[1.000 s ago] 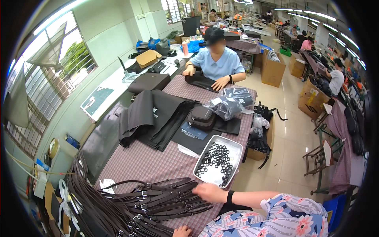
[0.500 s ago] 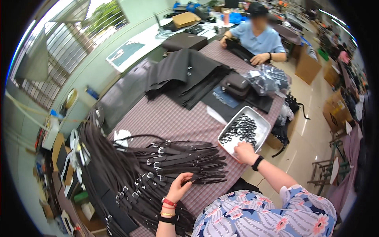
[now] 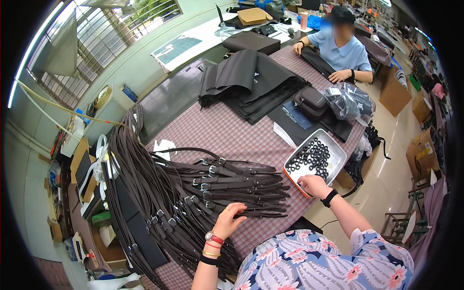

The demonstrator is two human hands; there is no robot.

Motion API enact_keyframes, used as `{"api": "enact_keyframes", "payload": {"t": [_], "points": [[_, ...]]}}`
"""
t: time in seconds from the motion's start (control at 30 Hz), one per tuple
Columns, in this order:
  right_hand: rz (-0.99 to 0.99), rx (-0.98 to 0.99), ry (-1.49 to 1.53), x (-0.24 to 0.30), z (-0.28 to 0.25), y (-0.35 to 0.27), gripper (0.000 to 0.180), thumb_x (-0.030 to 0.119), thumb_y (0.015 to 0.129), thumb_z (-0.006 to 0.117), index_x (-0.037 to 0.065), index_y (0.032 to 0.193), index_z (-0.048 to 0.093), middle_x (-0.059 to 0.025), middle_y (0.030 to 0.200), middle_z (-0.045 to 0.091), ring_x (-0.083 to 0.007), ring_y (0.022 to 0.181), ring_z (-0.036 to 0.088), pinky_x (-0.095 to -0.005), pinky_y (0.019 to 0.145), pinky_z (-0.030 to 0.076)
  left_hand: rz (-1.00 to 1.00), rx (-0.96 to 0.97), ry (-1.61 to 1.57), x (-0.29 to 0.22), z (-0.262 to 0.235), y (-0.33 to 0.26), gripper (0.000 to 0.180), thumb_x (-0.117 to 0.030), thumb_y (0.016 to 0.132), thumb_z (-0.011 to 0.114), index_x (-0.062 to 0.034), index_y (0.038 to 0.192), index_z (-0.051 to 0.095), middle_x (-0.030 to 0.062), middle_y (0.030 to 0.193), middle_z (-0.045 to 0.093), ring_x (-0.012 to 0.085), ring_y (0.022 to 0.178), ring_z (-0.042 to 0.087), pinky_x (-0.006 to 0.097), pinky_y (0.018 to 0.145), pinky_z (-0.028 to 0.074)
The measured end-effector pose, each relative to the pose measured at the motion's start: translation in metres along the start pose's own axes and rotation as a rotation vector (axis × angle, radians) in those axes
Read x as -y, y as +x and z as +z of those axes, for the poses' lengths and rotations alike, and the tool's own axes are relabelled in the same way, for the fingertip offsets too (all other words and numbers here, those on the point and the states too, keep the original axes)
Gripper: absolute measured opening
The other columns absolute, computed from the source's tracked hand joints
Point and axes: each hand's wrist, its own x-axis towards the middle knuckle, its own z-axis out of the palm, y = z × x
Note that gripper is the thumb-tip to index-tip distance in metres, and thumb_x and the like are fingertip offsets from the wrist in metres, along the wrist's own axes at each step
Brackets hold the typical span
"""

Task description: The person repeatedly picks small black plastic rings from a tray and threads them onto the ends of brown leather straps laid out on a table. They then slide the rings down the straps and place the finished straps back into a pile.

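Note:
A white tray (image 3: pixel 338 151) with an orange outer side holds many small black rings (image 3: pixel 313 153). My right hand (image 3: pixel 315 186) reaches over its near edge, fingers bent together; anything between the fingertips is too small or hidden. Left of the tray lies a thick bundle of dark brown leather straps (image 3: pixel 241 185) with silver buckles, their tips pointing right. Just above the near strap ends hovers my left hand (image 3: pixel 229 222), its fingers curved and the thumb apart, with nothing visible in it. A watch and bands circle that wrist.
A checked cloth (image 3: pixel 181 124) covers the table. Black sheets (image 3: pixel 256 79), a black case (image 3: pixel 311 103) and a plastic-wrapped package (image 3: pixel 349 102) lie beyond the tray. Across the table a co-worker (image 3: pixel 343 53) in light blue handles black material. Cardboard boxes (image 3: pixel 395 92) stand on the floor at right.
The whole view has shifted, so the table and the things on it appear farther right. My right hand stays at the tray's near edge, and my left hand remains by the strap ends.

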Motion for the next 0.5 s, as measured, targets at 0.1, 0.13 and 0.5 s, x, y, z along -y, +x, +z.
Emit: {"api": "enact_keyframes", "payload": {"t": [0.1, 0.13, 0.5], "points": [[-0.059, 0.04, -0.018, -0.007, 0.0, 0.002, 0.02, 0.009, 0.074, 0.065, 0.015, 0.094, 0.067, -0.0068, 0.079, 0.063, -0.0264, 0.076, 0.064, -0.0393, 0.068, 0.052, 0.009, -0.136, -0.082, 0.016, -0.001, -0.002, 0.02, -0.003, 0.083, 0.068, 0.0006, 0.102, 0.063, 0.0127, 0.125, 0.059, 0.0238, 0.104, 0.064, 0.032, 0.086, 0.053], [-0.059, 0.052, -0.012, -0.007, 0.0, 0.003, 0.021, 0.009, 0.074, 0.065, 0.015, 0.094, 0.066, -0.0067, 0.08, 0.063, -0.0265, 0.076, 0.064, -0.0393, 0.068, 0.052, 0.009, -0.194, -0.134, 0.02, -0.003, -0.003, 0.018, -0.002, 0.084, 0.067, 0.0009, 0.101, 0.063, 0.0127, 0.126, 0.058, 0.0244, 0.104, 0.063, 0.033, 0.086, 0.053], [-0.083, -0.054, 0.085, -0.008, -0.012, 0.008, 0.022, 0.011, 0.074, 0.067, 0.006, 0.096, 0.065, -0.0136, 0.086, 0.064, -0.0304, 0.08, 0.064, -0.0387, 0.073, 0.052, -0.053, -0.449, -1.077, 0.043, -0.036, -0.012, 0.021, -0.021, 0.101, 0.048, -0.0025, 0.105, 0.057, 0.0116, 0.102, 0.064, 0.017, 0.088, 0.056, 0.032, 0.082, 0.045]]}}
